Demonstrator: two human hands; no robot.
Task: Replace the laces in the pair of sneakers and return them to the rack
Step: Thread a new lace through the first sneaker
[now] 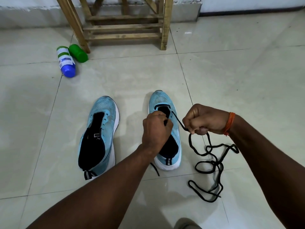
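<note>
Grip of left hand over sneaker is hidden; right hand pinches black lace.

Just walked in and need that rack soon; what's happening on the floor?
A person is threading a black lace into one blue sneaker: the left hand pinches at its front eyelets, the right hand pulls the lace taut. The other sneaker has no lace yet. Both sit on the floor before the wooden rack.

Glossy pale floor tiles (dark seams) meet a white wall.
</note>
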